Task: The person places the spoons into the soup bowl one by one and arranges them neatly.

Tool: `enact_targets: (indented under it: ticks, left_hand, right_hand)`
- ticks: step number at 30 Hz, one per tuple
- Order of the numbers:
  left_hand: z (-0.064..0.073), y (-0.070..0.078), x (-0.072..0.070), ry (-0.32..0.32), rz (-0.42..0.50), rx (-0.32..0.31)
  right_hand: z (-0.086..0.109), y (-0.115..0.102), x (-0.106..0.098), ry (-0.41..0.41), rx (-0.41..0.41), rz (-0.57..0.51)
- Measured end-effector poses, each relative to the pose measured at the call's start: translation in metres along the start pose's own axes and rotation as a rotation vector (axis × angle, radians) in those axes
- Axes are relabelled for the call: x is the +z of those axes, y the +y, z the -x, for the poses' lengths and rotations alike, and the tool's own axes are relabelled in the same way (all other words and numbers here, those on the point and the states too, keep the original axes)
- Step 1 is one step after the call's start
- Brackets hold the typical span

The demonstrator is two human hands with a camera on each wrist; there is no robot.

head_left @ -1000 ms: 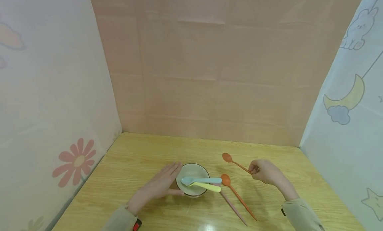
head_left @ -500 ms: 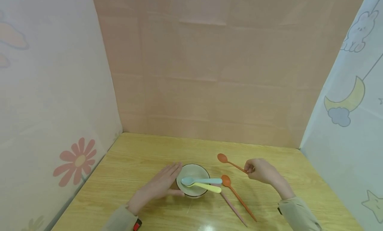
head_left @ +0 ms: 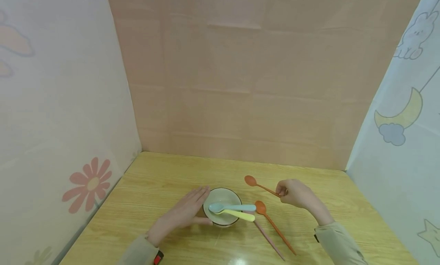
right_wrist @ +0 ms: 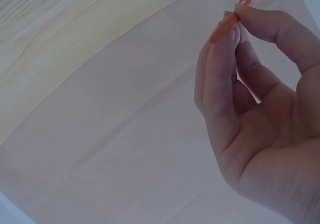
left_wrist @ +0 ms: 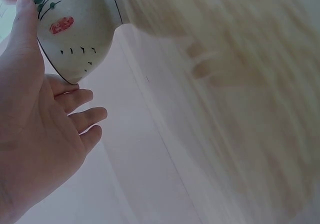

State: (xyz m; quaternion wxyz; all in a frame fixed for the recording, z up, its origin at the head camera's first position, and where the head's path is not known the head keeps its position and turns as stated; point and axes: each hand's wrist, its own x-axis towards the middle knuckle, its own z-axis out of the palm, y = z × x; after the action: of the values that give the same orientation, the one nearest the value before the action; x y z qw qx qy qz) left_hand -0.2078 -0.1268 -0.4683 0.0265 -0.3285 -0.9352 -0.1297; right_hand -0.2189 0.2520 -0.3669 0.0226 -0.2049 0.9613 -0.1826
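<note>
A pale bowl [head_left: 225, 195] with a dark rim stands on the table; its outer wall [left_wrist: 82, 31] carries painted green leaves and a red patch. My left hand [head_left: 185, 210] holds it from the left, thumb and fingers spread around its side. Inside rest the heads of a light blue spoon [head_left: 240, 207] and a yellow-green spoon [head_left: 240, 214], their handles sticking out to the right. My right hand [head_left: 297, 194] pinches the handle of an orange spoon [head_left: 251, 180] between thumb and fingers. This spoon's head points left, beyond the bowl's right side.
A second orange spoon [head_left: 276, 228] lies slantwise right of the bowl. Beside it runs a thin pink handle [head_left: 266, 237], its upper end hidden under the blue and yellow-green handles. Printed cloth walls [head_left: 395, 104] flank the wooden table [head_left: 172, 169], with a plain brownish sheet [head_left: 220, 85] behind.
My right hand has moved left with the orange spoon, bringing its head nearer the bowl. The left hand, the bowl and the spoons in it have stayed in place.
</note>
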Motion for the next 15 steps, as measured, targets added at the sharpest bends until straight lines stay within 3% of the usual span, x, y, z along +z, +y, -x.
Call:
enact_targets:
  ticks: [15]
  left_hand:
    - [0.000,0.001,-0.001,0.002,0.002,-0.005]
  right_hand:
    - [-0.011,-0.012,-0.001,-0.021,-0.032,0.025]
